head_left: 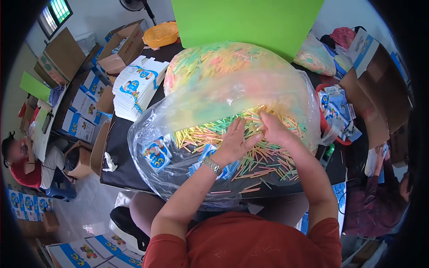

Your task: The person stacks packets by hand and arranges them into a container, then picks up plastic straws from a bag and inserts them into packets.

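Thin coloured sticks (268,167) in yellow, green and pink lie heaped in a large clear plastic bag (147,120) whose mouth faces me. My left hand (233,144) rests over the pile with its fingers stretched out and its thumb apart. To its right, my right hand (275,128) has curled fingers around a few sticks, partly hidden by the hand. Beneath my left wrist lie blue-and-white printed packets (228,169), partly covered. Another packet (156,154) lies farther left on the plastic.
Flat printed cartons (134,87) are stacked left of the bag, near a yellow basket (161,35). At right, a red basket (321,111) holds several packets beside an open cardboard box (373,94). A green panel (246,22) stands behind. Other people sit at far left and right.
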`<control>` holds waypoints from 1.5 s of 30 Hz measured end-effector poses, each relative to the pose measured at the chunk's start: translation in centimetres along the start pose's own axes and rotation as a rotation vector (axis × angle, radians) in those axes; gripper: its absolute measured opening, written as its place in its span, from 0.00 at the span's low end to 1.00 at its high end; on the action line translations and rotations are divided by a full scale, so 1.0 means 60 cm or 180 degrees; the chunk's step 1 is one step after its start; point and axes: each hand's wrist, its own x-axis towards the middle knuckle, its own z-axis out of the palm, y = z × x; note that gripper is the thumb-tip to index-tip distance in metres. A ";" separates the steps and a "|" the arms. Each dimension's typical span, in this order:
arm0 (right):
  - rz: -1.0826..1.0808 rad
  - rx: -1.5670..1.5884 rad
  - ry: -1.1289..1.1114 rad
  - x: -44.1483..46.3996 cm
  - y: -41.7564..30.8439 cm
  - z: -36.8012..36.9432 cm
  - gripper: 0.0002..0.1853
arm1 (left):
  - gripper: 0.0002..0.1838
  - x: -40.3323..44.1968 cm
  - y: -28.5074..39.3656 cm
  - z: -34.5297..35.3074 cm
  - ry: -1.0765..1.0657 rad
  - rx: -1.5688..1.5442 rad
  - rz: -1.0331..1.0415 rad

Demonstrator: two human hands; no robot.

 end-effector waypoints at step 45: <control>-0.0435 0.0707 0.0407 -0.214 -0.150 0.039 0.03 | 0.24 -0.184 0.028 0.007 0.0273 -0.0158 0.0076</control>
